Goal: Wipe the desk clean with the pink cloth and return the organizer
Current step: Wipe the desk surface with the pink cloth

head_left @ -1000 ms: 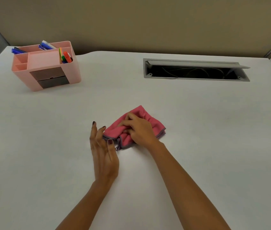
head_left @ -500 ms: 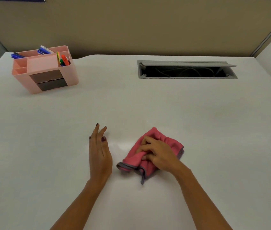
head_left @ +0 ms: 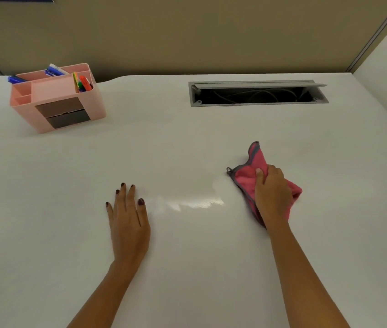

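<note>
So the pink cloth (head_left: 249,183) is way over on the right half of the desk (head_left: 187,143) now. Half a second ago you had it closer to the middle, just beside your left hand, and a second ago it was right up against that hand's fingertips. It's also turned: one grey-edged corner sticks up toward the back of the desk, and the rest is bunched under your palm. There's a shiny streak (head_left: 197,202) on the desk between your two hands, where the cloth sat half a second ago.

Your right hand (head_left: 273,196) is curled down onto the cloth, thumb pressed on top of the pink fabric, and the fingers wrapped over the far side, so you're clutching it against the surface. Forearm runs in from the lower right, wrist fairly straight.

Your left hand (head_left: 129,223) hasn't really budged. It's lying flat, palm down, fingers loosely spread and pointing away from you, holding nothing, well apart from the cloth.

The pink organizer (head_left: 58,100) with its pens (head_left: 82,82) sits at the back left corner, same as before. The grey cable slot (head_left: 257,93) is at the back, its lid tipped open.
</note>
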A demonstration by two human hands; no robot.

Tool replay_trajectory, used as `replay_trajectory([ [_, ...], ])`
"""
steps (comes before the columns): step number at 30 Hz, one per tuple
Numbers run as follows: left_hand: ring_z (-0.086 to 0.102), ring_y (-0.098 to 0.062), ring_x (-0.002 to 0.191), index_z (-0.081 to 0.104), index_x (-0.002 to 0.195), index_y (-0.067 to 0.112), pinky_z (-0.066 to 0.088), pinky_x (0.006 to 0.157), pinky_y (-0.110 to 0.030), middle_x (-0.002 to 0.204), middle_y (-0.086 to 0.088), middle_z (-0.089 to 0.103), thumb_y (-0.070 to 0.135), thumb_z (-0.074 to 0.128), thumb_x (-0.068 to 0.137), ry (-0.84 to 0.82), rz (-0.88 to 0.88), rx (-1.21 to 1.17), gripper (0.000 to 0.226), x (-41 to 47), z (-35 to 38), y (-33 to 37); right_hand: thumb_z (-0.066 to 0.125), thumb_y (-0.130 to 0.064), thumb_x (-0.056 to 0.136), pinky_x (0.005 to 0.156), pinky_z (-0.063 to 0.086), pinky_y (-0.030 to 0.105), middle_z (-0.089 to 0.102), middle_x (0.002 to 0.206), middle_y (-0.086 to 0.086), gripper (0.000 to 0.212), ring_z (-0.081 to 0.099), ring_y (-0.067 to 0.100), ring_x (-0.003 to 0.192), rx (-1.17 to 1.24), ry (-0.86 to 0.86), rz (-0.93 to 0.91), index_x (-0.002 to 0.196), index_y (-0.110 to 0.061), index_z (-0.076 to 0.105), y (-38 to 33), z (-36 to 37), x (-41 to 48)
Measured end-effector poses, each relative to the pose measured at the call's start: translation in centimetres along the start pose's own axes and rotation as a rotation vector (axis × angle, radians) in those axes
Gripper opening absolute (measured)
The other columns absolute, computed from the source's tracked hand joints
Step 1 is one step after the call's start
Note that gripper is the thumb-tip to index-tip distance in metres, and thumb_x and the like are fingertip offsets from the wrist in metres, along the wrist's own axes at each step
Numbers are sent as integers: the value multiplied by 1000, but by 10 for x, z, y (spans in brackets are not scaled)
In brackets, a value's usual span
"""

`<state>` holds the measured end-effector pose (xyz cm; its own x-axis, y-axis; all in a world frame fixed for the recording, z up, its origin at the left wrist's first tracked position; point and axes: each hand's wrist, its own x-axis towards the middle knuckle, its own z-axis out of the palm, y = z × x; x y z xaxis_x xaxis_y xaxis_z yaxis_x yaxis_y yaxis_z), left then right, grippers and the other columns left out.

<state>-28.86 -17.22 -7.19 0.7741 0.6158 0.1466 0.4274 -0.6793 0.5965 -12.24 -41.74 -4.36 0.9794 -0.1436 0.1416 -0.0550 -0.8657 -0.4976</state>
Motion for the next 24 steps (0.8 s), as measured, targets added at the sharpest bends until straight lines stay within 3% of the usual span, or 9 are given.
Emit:
replay_trajectory([
  [3,15,-6,146,31,146,17,1,122,-35,157,3,25,40,15,97,-21,16,-99,57,-5,-4,-1,38,-30,100,67,38,34,60,103,14,34,58,33,86,35,5,-25,109,-1,55,-19,11,-14],
  [7,21,-10,145,35,144,14,3,122,-36,154,0,33,35,17,98,-4,18,-112,54,-7,-5,3,38,-30,100,70,44,36,60,106,13,33,60,32,89,55,-80,-133,111,-3,55,-55,28,-46],
  [13,29,-2,139,36,142,15,5,122,-31,149,-1,41,37,13,98,22,-14,-231,54,-6,-6,0,39,-34,98,80,49,41,60,106,9,32,59,29,92,188,-354,-378,108,-9,56,-113,50,-110],
  [16,28,5,133,37,141,17,6,122,-32,148,-1,42,40,11,98,26,-17,-251,55,-8,-5,-2,45,-32,97,78,46,35,63,93,7,27,58,22,85,431,-496,-307,97,-9,59,-118,43,-108],
  [18,30,0,137,37,141,19,7,122,-33,148,0,42,40,11,98,36,-12,-239,54,-8,-6,-2,49,-29,96,69,41,30,60,80,2,21,54,18,75,593,-385,-166,87,-11,58,-112,27,-95],
  [20,32,-8,139,37,141,18,7,122,-32,148,0,42,39,12,99,39,4,-210,53,-8,-7,-2,50,-25,96,65,39,29,59,77,3,19,53,21,71,610,-166,-68,85,-12,57,-99,8,-78],
  [24,31,-17,141,38,141,12,7,122,-36,149,-5,41,35,17,98,14,19,-103,53,-7,-6,0,48,-22,96,75,42,37,65,98,18,24,60,33,90,332,194,49,101,-1,59,-59,-23,-45],
])
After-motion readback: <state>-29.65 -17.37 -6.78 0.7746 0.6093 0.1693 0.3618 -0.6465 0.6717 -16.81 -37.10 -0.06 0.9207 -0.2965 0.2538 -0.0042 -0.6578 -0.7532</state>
